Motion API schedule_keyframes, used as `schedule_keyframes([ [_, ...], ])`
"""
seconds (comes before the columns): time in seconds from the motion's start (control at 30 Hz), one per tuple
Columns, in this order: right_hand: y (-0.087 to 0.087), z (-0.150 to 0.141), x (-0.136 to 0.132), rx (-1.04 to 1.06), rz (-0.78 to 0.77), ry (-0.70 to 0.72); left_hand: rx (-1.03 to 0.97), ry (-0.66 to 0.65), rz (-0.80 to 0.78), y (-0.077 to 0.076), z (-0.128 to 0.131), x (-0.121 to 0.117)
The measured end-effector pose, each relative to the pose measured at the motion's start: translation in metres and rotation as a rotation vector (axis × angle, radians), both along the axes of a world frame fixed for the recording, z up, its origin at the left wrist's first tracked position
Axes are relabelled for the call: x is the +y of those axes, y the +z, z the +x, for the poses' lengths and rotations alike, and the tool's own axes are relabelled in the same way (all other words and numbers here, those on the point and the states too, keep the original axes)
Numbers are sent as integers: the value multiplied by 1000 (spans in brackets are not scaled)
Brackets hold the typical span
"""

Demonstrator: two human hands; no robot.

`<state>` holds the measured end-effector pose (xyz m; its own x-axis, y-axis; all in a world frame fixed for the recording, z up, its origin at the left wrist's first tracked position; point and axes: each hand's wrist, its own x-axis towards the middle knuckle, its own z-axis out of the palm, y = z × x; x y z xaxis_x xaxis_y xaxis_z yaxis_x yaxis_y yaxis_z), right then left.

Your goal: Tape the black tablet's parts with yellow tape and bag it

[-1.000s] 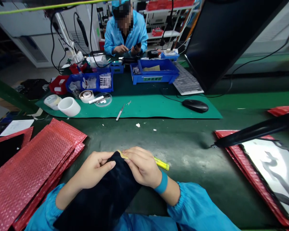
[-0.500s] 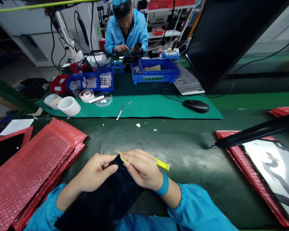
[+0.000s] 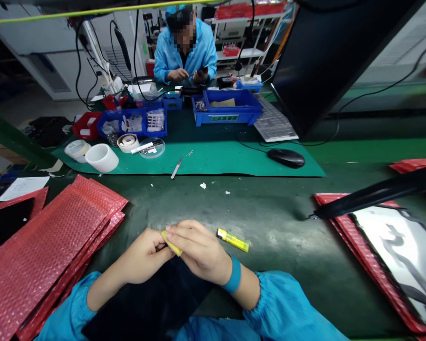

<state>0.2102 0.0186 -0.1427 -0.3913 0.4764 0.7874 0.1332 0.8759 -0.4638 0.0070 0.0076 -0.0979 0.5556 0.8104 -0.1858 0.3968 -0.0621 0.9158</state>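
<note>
My left hand [image 3: 142, 255] is closed, with thumb and fingers pinching the top edge of a dark flat panel [image 3: 156, 298] that slants down towards my lap. Pressed against that edge by the fingers of my right hand [image 3: 206, 253] is a small yellow pad [image 3: 171, 243], perhaps a sponge or folded cloth. Both hands meet at the panel's upper corner, which they partly cover. Just right of my right hand, a yellow stick with a dark end [image 3: 232, 240], shaped like a lighter, lies on the dark table [image 3: 270, 255].
Red bubble bags [image 3: 57, 227] are stacked at left. At right, a shiny panel [image 3: 394, 251] lies on more red bags, below a hanging black tool [image 3: 376, 192]. Tweezers [image 3: 177, 166], tape rolls, a mouse [image 3: 286, 157] and blue bins [image 3: 227, 113] stand behind. A co-worker [image 3: 184, 52] sits opposite.
My right hand has shifted slightly left along the panel's edge with the yellow pad, which is turned and shows more. The lighter-shaped stick is now fully uncovered.
</note>
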Motion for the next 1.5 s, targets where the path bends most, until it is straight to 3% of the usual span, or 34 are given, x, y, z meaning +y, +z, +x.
schedule_keyframes([
  [0.4,8,18,6,-63,-70,-63,-16,26,-57,1,-2,4],
  [0.73,19,38,19,-84,-68,113,-124,80,-110,8,-16,2],
  [1.03,14,23,7,-9,-78,-12,-201,149,-152,8,-19,2],
  [1.5,12,20,6,-29,-43,-72,-87,213,-51,6,-20,1],
])
